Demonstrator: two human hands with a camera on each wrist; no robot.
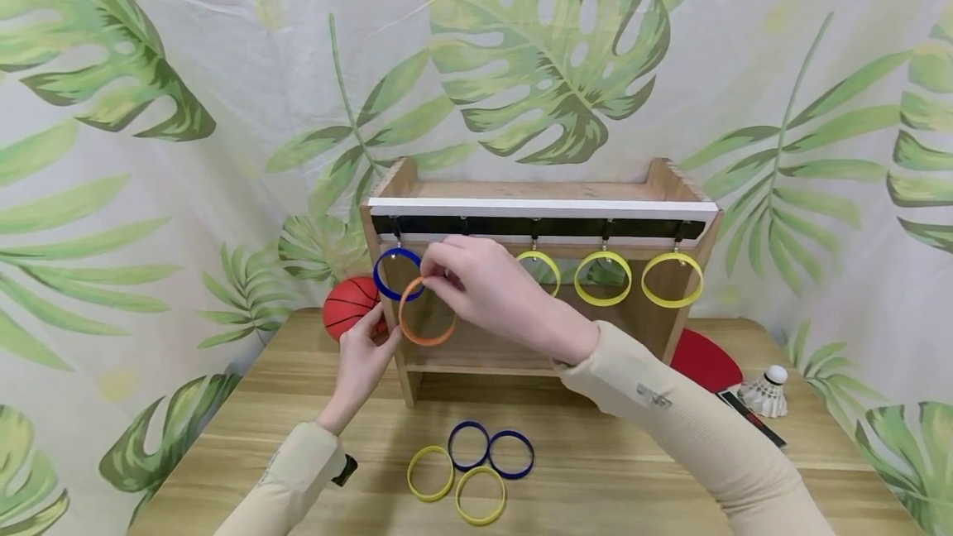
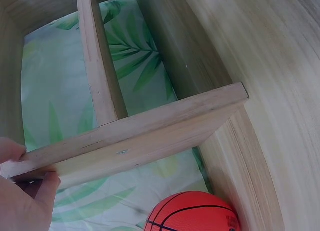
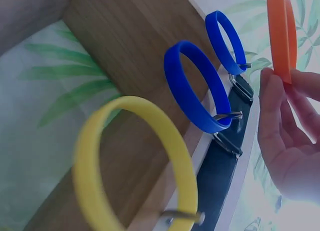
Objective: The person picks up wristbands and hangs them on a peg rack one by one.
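Observation:
My right hand point(image 1: 495, 292) pinches an orange silicone wristband point(image 1: 428, 341) by its upper edge, in front of the left end of a small wooden shelf point(image 1: 476, 370). In the right wrist view, the orange wristband stands upright between thumb and fingers, apart from the hooks. A blue wristband point(image 1: 378, 278) hangs on the leftmost hook; a second blue wristband point(image 3: 192, 98) hangs beside it, hidden behind my right hand in the head view. Three yellow wristbands point(image 1: 601, 302) hang to the right. My left hand point(image 2: 25, 201) grips the edge of the shelf's left side panel point(image 2: 125, 141).
Two blue wristbands point(image 1: 511, 476) and two yellow wristbands point(image 1: 480, 522) lie on the wooden table point(image 1: 610, 478). A red ball point(image 1: 346, 310) sits left of the shelf. At the right are a red paddle-like disc point(image 1: 703, 362), a shuttlecock point(image 1: 765, 395) and a dark flat strip point(image 1: 755, 422).

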